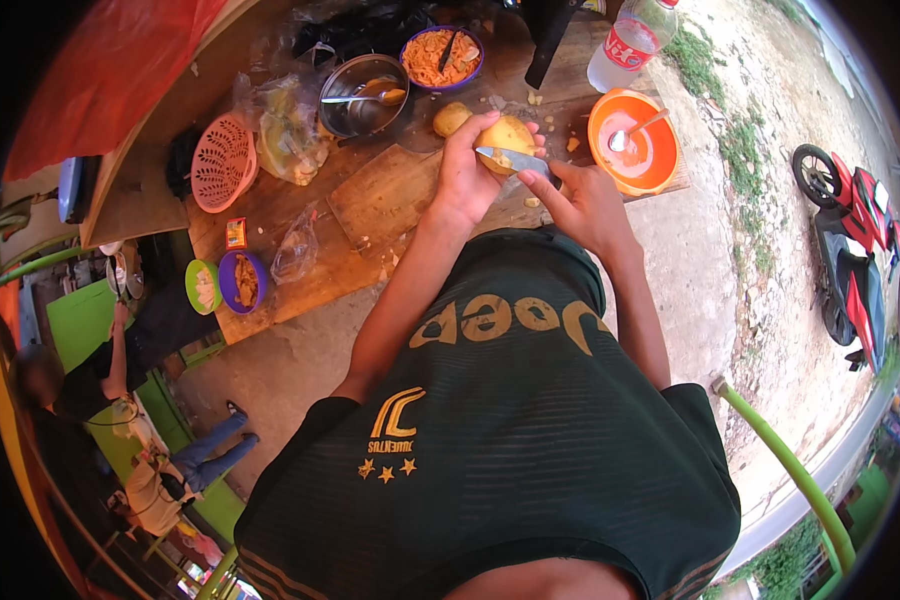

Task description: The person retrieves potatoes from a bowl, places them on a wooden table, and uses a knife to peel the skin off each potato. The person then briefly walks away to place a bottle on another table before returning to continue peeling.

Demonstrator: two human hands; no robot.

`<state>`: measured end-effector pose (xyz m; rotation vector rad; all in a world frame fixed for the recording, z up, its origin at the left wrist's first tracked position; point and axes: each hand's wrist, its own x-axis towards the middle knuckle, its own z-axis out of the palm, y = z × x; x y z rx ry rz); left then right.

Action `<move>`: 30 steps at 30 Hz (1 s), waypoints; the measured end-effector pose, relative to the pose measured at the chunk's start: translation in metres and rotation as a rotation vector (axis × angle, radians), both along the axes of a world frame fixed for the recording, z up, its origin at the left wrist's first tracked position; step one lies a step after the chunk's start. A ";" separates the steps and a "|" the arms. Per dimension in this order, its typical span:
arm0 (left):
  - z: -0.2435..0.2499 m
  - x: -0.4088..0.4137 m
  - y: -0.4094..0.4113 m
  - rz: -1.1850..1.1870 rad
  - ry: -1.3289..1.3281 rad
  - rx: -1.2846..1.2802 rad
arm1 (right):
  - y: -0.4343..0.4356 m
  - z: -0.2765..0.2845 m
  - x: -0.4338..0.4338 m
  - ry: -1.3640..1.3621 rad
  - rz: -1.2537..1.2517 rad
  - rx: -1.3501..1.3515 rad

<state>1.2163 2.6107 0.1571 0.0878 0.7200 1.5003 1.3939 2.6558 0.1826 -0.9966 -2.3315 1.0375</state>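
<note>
My left hand (471,176) cradles a yellow potato (508,135) above the wooden table. In my right hand (591,201) is a knife, whose metal blade (521,161) lies across the near side of the potato; most of the handle is hidden by my fingers. A patch on the potato beside the blade looks paler than the rest. Just beyond my left hand, another potato (451,118) rests on the table. Beneath my left forearm lies a wooden board (390,191), and small peelings or scraps (572,144) are scattered around my hands.
On the table (292,300) stand a metal pot (337,120) with a spoon, a bowl of orange shreds (441,58), an orange bowl (664,169), a plastic bottle (630,49), a pink basket (225,161) and small bowls (244,281). People (157,495) are at left; a motorcycle (855,240) is at right.
</note>
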 end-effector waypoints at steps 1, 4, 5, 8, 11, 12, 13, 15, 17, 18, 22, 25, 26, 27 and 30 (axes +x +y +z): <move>0.000 0.001 0.001 0.015 0.053 -0.018 | 0.000 -0.002 0.000 0.004 -0.006 -0.007; 0.005 0.006 0.003 0.091 0.119 -0.044 | -0.001 -0.001 -0.003 -0.014 -0.016 -0.030; 0.008 0.007 0.003 0.106 0.118 -0.051 | -0.002 0.002 -0.003 -0.040 -0.015 -0.038; 0.009 0.007 0.003 0.125 0.111 -0.072 | -0.003 0.003 -0.005 -0.057 -0.020 -0.062; 0.004 0.008 0.002 0.108 0.099 -0.108 | -0.003 0.002 -0.007 -0.046 -0.039 -0.060; 0.005 0.008 0.002 0.109 0.096 -0.131 | -0.003 0.003 -0.007 -0.044 -0.048 -0.054; 0.004 0.009 0.002 0.110 0.094 -0.153 | -0.003 0.003 -0.007 -0.053 -0.040 -0.044; 0.003 0.009 0.002 0.098 0.094 -0.158 | -0.002 0.004 -0.006 -0.070 -0.023 -0.020; 0.003 0.010 0.002 0.095 0.088 -0.169 | -0.003 0.004 -0.005 -0.075 -0.009 -0.033; 0.004 0.011 0.002 0.101 0.082 -0.176 | -0.002 0.005 -0.006 -0.076 0.000 -0.036; 0.000 0.009 0.003 0.088 0.074 -0.143 | -0.002 0.011 -0.005 -0.084 0.042 -0.044; 0.000 0.010 0.003 0.086 0.088 -0.139 | -0.001 0.008 -0.004 -0.056 0.065 -0.016; -0.002 0.010 0.002 0.080 0.087 -0.134 | -0.002 0.008 -0.003 -0.057 0.065 -0.027; -0.004 0.010 0.002 0.076 0.087 -0.129 | -0.002 0.008 -0.004 -0.057 0.067 -0.036; -0.005 0.011 0.002 0.077 0.086 -0.128 | -0.002 0.007 -0.004 -0.066 0.062 0.001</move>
